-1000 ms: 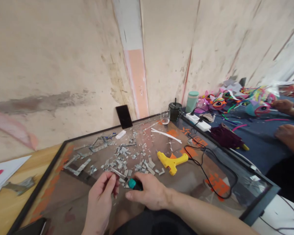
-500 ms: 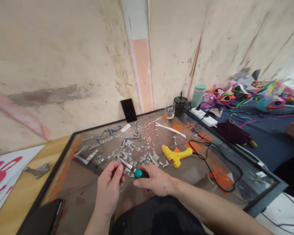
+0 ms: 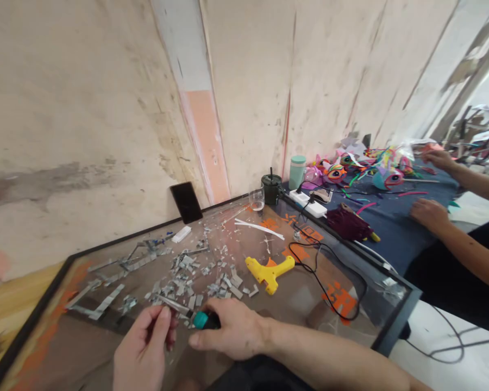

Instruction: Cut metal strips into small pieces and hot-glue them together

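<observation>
My right hand (image 3: 228, 328) is wrapped around the teal and black handle of long-nose pliers (image 3: 179, 307). Their slim metal jaws point left, toward my left hand (image 3: 144, 345). The thumb and fingers of that hand are pinched together close to the jaw tips; whatever sits between them is too small or hidden to make out. Just beyond both hands, many small grey metal-looking pieces (image 3: 185, 266) lie scattered over the glass-topped table (image 3: 85, 336). A yellow glue gun (image 3: 269, 273) rests on its side to the right of them.
A black phone (image 3: 186, 202) leans on the wall. White strips (image 3: 259, 228), a clear cup (image 3: 256, 197), a dark mug (image 3: 271, 189) and a green bottle (image 3: 297, 172) stand or lie farther back. Black cable (image 3: 362, 271) loops at right. Beyond, another person's hands (image 3: 430, 216) are near colourful fish-like crafts (image 3: 387, 177).
The view has swung to the right, so the table and hands appear farther left and more of the other person shows. My hands keep nearly the same hold.
</observation>
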A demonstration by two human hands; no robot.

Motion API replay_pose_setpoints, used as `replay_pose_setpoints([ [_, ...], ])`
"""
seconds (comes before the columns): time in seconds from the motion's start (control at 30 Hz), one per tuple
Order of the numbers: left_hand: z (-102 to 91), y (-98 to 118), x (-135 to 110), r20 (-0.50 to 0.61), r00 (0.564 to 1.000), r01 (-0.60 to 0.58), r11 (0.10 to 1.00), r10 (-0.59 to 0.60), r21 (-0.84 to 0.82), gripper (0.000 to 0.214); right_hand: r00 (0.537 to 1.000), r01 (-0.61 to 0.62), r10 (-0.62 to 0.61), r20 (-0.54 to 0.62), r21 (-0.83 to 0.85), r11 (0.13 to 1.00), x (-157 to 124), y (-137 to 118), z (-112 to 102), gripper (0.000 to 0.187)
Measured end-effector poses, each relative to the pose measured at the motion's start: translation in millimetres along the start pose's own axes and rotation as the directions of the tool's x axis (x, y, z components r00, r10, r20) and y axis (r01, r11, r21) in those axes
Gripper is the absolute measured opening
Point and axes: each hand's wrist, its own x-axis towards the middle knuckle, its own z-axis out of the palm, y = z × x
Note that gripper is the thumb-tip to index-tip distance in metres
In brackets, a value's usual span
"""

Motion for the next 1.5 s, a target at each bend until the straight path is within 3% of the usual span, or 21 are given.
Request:
replay_pose_setpoints([
  [0.17,3.5,1.1,-4.6,-0.027,0.999,-0.029,0.999,0.030,0.013,0.023,0.997,0.071,-0.074,0.016,0.113,0.991,-1.8,4.3,2.4,0.025],
  [0.23,6.1,4.7,-7.4,0.000,0.999,-0.048,0.995,0.048,-0.085,0.019,0.996,0.087,-0.092,0.023,0.163,0.983,-2.3,6.5,3.7,0.023],
  [0.53,10.8,20.6,-12.5,0.031,0.999,0.037,0.970,-0.031,-0.240,0.019,0.981,0.007,-0.085,0.174,0.411,0.912,0.8,13.1,13.7,0.031],
  [0.77,9.4,14.7,-8.8,0.003,0.999,0.036,0.977,-0.036,-0.212,0.023,0.991,0.029,-0.080,0.107,0.412,0.911,2.3,12.4,12.7,0.031],
  [0.97,7.5,6.3,-7.8,0.000,1.000,0.004,0.991,-0.004,-0.131,0.021,0.992,-0.028,-0.030,0.126,0.437,0.899,-0.8,8.6,10.1,0.029],
  [1.27,9.4,12.0,-9.6,0.004,0.999,-0.036,0.996,0.036,-0.076,0.019,0.994,0.036,-0.072,0.087,0.364,0.931,-0.5,10.5,6.8,0.023],
  [1.5,8.1,9.9,-9.4,0.006,0.999,-0.048,0.997,0.048,-0.063,0.020,0.993,0.022,-0.067,0.099,0.400,0.916,2.0,16.5,10.9,0.025],
])
